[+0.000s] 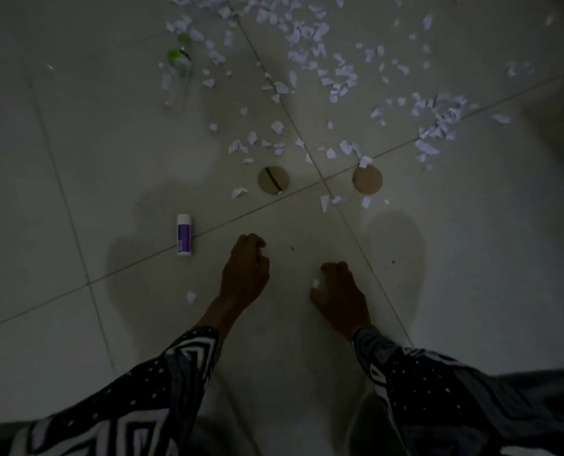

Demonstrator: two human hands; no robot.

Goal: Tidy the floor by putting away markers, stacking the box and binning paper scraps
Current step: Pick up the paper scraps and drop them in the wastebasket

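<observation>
While torn paper scraps point(307, 57) still litter the pale tiled floor point(76, 159), a person crouches over the mess with both arms reaching forward and down. The right hand point(338, 296) has its fingers curled around a small white scrap point(316, 283), pinched against the palm, seemingly so that it can be carried off to a bin (none is in view). The left hand point(245, 271) hovers low over the tile with fingers curled in; in this dim light one cannot tell whether it holds anything.

The scraps are small, jagged, white to faintly lilac pieces, thickest at the top of the picture and thinning toward the hands; one stray piece point(191, 296) lies just left of the left wrist. A white tube with a purple label point(184, 234), perhaps a glue stick or marker, lies on its side near the left hand, across a grout line. Two round discs point(367, 180) rest beyond the hands, well apart from each other, the left one point(273, 180) marked by a dark streak. A clear bottle with a green label point(178, 72) lies farther off. Most of the binning appears still ahead.
</observation>
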